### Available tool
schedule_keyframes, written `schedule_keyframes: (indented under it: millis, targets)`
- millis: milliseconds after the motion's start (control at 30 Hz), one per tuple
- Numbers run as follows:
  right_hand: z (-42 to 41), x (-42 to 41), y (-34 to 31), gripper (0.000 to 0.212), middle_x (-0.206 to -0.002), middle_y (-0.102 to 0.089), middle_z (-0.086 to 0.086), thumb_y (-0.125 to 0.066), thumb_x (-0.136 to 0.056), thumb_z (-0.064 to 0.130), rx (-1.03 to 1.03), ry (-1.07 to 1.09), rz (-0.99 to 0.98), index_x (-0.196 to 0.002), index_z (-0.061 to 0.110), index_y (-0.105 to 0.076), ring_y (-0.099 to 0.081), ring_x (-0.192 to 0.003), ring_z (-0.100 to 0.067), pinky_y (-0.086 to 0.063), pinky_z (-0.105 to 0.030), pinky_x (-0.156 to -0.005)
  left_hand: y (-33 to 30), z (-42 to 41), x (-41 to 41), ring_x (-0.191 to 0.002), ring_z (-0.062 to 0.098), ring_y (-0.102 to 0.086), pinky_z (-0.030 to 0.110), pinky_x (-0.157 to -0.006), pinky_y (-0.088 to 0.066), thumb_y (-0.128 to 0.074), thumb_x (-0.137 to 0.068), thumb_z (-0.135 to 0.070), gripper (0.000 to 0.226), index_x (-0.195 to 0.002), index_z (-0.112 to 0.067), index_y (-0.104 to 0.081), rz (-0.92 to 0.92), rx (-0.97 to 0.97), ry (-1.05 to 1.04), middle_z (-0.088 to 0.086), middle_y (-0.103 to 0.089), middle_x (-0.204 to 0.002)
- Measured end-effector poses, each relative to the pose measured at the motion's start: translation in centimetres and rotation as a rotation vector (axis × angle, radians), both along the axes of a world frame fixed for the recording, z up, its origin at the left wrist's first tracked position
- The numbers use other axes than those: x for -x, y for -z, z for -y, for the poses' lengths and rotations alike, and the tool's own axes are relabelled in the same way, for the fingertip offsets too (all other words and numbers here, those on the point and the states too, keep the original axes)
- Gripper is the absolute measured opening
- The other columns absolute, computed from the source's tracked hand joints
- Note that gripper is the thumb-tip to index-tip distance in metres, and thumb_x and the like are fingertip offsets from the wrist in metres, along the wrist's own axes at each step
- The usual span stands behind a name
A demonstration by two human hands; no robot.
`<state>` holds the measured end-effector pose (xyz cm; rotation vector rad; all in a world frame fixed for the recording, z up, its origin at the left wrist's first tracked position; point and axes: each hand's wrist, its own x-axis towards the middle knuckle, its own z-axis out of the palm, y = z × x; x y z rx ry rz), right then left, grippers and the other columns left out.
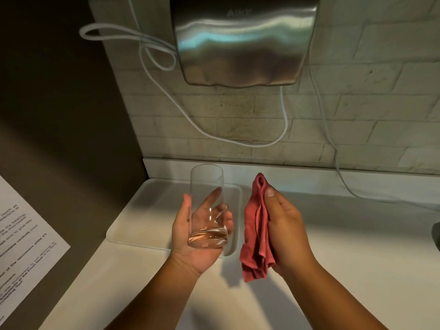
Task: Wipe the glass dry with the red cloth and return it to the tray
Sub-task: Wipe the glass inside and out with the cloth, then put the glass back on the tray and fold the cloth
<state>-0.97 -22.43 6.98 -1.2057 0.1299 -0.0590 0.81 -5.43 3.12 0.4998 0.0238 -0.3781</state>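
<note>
white tray (147, 225) on white counter (345, 246)

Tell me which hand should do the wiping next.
Right, probably. The right hand already holds the red cloth beside the glass; the left hand cradles the glass above the tray.

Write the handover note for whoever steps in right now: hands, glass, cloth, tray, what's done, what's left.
Left hand: holds the glass by its lower part, mouth pointing up and away, above the tray.
Right hand: grips the bunched red cloth, beside the glass, not touching it.
Tray: white, on the counter below the left hand, with nothing visible in it.
Done: glass and cloth are both picked up.
Left: wipe the glass with the cloth, then set it back in the tray. Whether the glass is still wet cannot be told from this view.
</note>
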Motion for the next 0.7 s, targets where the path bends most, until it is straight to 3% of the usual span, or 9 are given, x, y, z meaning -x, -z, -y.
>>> schedule_keyframes:
  millis: [100, 233, 367, 433, 500, 567, 633, 700]
  targets:
    - [0.2, 0.3, -0.1, 0.026, -0.087, -0.076, -0.013, -0.054, -0.101, 0.04, 0.097, -0.004, 0.061, -0.101, 0.033, -0.079, -0.071, -0.08, -0.028, -0.058, -0.041, -0.076, 0.8, -0.6, -0.4, -0.077, 0.032, -0.069, 0.038, -0.069, -0.061, -0.061, -0.087, -0.07, 0.076, -0.136, -0.011, -0.063, -0.047, -0.031, -0.064, 0.017, -0.062, -0.096]
    - [0.3, 0.6, 0.0, 0.024, -0.091, -0.076, -0.013, -0.053, -0.101, 0.04, 0.179, 0.005, 0.144, -0.109, 0.041, -0.076, -0.071, -0.09, -0.038, -0.058, -0.051, -0.083, 1.1, -1.0, -0.2, -0.075, 0.033, -0.068, 0.04, -0.069, -0.06, -0.068, -0.081, -0.069, 0.077, -0.13, -0.009, -0.068, -0.053, -0.094, -0.089, 0.015, -0.065, -0.089]
    - [0.1, 0.8, 0.5, 0.027, -0.105, -0.078, -0.001, -0.052, -0.103, 0.037, 0.276, -0.019, 0.222, -0.121, 0.044, -0.07, -0.072, -0.1, -0.027, -0.055, -0.055, -0.094, 0.6, -0.7, 0.0, -0.081, 0.033, -0.072, 0.045, -0.073, -0.06, -0.08, -0.074, -0.053, 0.069, -0.13, -0.015, -0.068, 0.037, -0.39, -0.196, 0.012, -0.07, -0.093]
    - [0.2, 0.7, 0.8, 0.027, -0.105, -0.078, 0.003, -0.052, -0.103, 0.037, 0.293, -0.016, 0.24, -0.122, 0.045, -0.069, -0.072, -0.099, -0.018, -0.055, -0.052, -0.095, 0.0, -0.8, 0.0, -0.085, 0.031, -0.076, 0.043, -0.071, -0.063, -0.083, -0.074, -0.044, 0.055, -0.124, -0.024, -0.07, 0.121, -0.558, -0.299, 0.007, -0.074, -0.095]
    - [0.5, 0.6, 1.0, 0.028, -0.114, -0.076, 0.002, -0.052, -0.103, 0.038, 0.289, -0.005, 0.247, -0.125, 0.043, -0.069, -0.069, -0.111, -0.02, -0.051, -0.053, -0.101, -0.4, -0.9, -0.1, -0.099, 0.029, -0.077, 0.037, -0.078, -0.061, -0.081, -0.078, -0.034, 0.052, -0.128, -0.03, -0.066, 0.211, -0.715, -0.386, 0.0, -0.077, -0.101]
    - [0.9, 0.4, 0.9, 0.029, -0.115, -0.075, 0.002, -0.054, -0.1, 0.043, 0.277, 0.001, 0.242, -0.126, 0.043, -0.069, -0.068, -0.111, -0.023, -0.049, -0.058, -0.102, -0.6, -0.9, -0.1, -0.107, 0.022, -0.075, 0.029, -0.081, -0.058, -0.083, -0.073, -0.034, 0.064, -0.133, -0.033, -0.06, 0.283, -0.848, -0.448, 0.003, -0.072, -0.111]
    - [1.3, 0.3, 0.8, 0.032, -0.108, -0.074, 0.002, -0.054, -0.095, 0.049, 0.264, 0.002, 0.225, -0.124, 0.044, -0.069, -0.067, -0.101, -0.022, -0.049, -0.063, -0.099, -0.4, -1.0, -0.1, -0.104, 0.011, -0.075, 0.022, -0.079, -0.058, -0.086, -0.066, -0.04, 0.071, -0.131, -0.039, -0.058, 0.343, -0.918, -0.487, 0.003, -0.068, -0.117]
    - [1.7, 0.1, 1.0, 0.033, -0.104, -0.075, 0.002, -0.054, -0.094, 0.052, 0.269, 0.001, 0.227, -0.122, 0.047, -0.069, -0.067, -0.095, -0.022, -0.052, -0.061, -0.095, 0.3, -1.0, -0.2, -0.109, 0.012, -0.072, 0.031, -0.087, -0.061, -0.087, -0.064, -0.044, 0.071, -0.128, -0.048, -0.057, 0.374, -1.008, -0.507, 0.003, -0.066, -0.122]
